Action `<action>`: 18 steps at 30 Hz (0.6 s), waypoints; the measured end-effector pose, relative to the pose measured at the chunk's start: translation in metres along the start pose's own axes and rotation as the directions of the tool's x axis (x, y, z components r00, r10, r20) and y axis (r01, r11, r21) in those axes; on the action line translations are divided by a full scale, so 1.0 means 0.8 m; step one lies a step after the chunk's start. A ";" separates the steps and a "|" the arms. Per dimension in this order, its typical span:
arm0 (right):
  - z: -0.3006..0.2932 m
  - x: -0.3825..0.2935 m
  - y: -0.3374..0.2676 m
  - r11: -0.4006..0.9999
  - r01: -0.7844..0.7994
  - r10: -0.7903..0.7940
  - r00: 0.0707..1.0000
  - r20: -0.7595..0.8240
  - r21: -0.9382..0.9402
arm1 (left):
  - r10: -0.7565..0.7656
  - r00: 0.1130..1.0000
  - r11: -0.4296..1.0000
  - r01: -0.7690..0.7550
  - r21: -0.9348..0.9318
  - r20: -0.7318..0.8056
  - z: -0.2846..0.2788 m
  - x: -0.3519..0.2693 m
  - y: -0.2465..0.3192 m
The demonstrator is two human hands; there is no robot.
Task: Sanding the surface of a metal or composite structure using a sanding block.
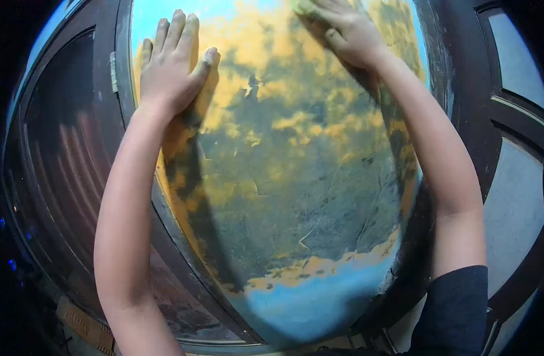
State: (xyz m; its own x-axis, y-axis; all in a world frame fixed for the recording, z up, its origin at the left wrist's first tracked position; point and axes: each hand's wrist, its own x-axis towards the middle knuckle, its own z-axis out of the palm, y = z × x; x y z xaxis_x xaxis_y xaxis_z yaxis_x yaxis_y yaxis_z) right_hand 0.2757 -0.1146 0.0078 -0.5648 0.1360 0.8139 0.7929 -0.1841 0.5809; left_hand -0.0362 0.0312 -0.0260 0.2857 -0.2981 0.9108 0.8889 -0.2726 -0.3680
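Note:
Before me is a wall panel (pixel 272 178) with patchy orange-yellow, grey-green and blue paint, and small flakes lifting from it. My left hand (pixel 174 66) lies against its upper left part, palm towards the surface and fingers apart, holding nothing. Pale dust or paint marks its fingertips. At the upper right, my right hand (pixel 347 33) is against the panel too, its fingers bent to the left and partly cut off by the picture's top edge. Yellow-green colour covers its fingertips; whether something thin is held under them cannot be made out.
Left of the panel stands a dark wooden frame with a glossy pane (pixel 71 133) and a metal hinge (pixel 114 73). A dark door or window frame with pale panes (pixel 516 213) is on the right. Low at the left lies a brown ridged object (pixel 85 327).

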 end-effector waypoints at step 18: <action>-0.011 -0.048 0.056 0.985 -0.117 0.130 0.986 -0.100 0.126 | 0.101 0.990 0.994 -0.096 0.053 -0.095 0.024 0.074 0.113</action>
State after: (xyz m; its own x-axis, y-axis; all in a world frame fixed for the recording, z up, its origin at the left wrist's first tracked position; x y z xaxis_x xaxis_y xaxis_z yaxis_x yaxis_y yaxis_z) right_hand 0.3307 -0.1364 0.0024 -0.4768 0.0125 0.8789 0.8760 -0.0751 0.4763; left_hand 0.0679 0.0064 -0.0014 0.3384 -0.4100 0.8470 0.8751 -0.1938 -0.4434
